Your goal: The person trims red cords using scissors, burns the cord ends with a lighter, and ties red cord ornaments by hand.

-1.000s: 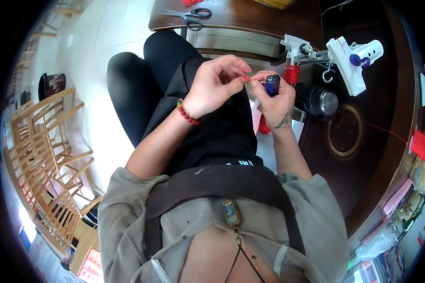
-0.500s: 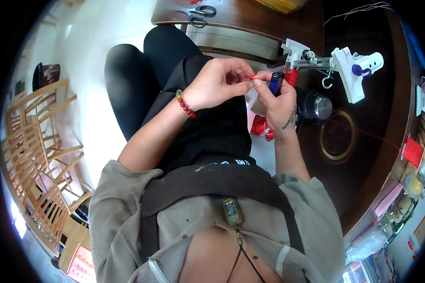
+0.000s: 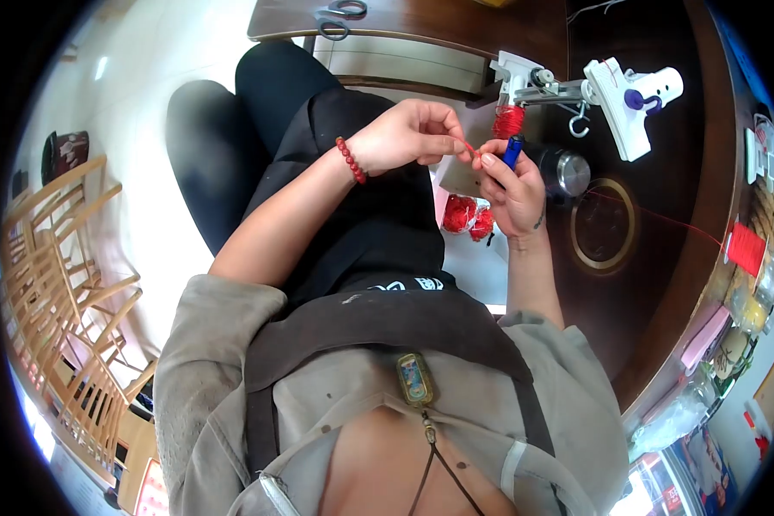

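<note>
My left hand (image 3: 411, 136), with a red bead bracelet at its wrist, pinches one end of a short red cord (image 3: 471, 150) between thumb and fingertips. Close beside it, my right hand (image 3: 512, 182) pinches the cord's other end with thumb and index finger. A blue lighter (image 3: 512, 151) stands upright in the right hand, held by the curled fingers. The fingertips hide most of the cord. Just above the right hand, red thread (image 3: 508, 121) is wound beneath a white clamp stand (image 3: 621, 107) with a purple knob.
Scissors (image 3: 335, 21) lie on the brown table (image 3: 413, 30). A metal-lidded flask (image 3: 568, 173) stands right of my right hand. Red thread bundles (image 3: 468, 217) sit below the hands. A red spool card (image 3: 746, 248) is at the right edge. Wooden chairs (image 3: 69, 284) stand at left.
My hands have drawn slightly apart, showing a short stretch of red cord between them. The right hand has turned, and the lighter now tilts behind its thumb. The whole view has shifted a little.
</note>
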A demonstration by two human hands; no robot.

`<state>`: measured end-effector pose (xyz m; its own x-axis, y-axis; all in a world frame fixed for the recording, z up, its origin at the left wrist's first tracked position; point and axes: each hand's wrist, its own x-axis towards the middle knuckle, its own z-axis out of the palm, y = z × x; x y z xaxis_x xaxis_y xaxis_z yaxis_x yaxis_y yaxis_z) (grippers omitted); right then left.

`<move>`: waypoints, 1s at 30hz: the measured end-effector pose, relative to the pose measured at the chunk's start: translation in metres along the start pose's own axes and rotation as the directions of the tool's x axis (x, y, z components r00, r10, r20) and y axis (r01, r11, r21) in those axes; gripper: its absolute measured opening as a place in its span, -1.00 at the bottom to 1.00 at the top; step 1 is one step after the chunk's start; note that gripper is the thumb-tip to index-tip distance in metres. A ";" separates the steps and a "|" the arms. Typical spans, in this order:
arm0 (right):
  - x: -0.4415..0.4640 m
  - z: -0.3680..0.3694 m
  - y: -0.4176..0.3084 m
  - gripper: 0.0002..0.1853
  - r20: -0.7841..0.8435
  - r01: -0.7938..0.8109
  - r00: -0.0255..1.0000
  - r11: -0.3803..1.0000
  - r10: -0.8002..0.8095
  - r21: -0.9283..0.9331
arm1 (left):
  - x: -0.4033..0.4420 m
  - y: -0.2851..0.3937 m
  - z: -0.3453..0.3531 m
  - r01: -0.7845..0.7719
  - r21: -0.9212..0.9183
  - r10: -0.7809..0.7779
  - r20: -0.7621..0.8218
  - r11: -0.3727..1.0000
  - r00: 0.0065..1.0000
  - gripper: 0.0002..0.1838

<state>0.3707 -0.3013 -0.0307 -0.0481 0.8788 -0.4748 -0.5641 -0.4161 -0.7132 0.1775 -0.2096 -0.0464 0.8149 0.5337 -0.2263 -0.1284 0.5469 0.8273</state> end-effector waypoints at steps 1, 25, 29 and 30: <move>-0.003 -0.007 0.000 -0.86 -0.025 0.010 1.000 1.000 -0.011 -0.009 | 0.005 -0.004 0.001 0.012 -0.021 -0.012 0.007 1.000 1.000 -0.94; 0.037 -0.083 0.025 -0.87 -0.401 0.288 0.732 0.785 -0.550 -0.549 | 0.086 -0.077 0.028 0.009 0.502 0.210 -0.378 0.865 0.902 -0.78; 0.031 -0.073 0.026 -0.85 -0.467 0.297 0.652 0.768 -0.597 -0.567 | 0.077 -0.075 0.026 -0.064 0.534 0.263 -0.307 0.843 0.915 -0.76; 0.028 -0.071 0.027 -0.85 -0.480 0.309 0.635 0.769 -0.605 -0.559 | 0.075 -0.077 0.024 -0.050 0.502 0.245 -0.331 0.863 0.911 -0.76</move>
<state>0.4127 -0.3040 -0.1000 0.7064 0.6978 -0.1183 0.0121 -0.1791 -0.9838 0.2622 -0.2271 -0.1152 0.5240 0.8338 -0.1736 0.1323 0.1217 0.9837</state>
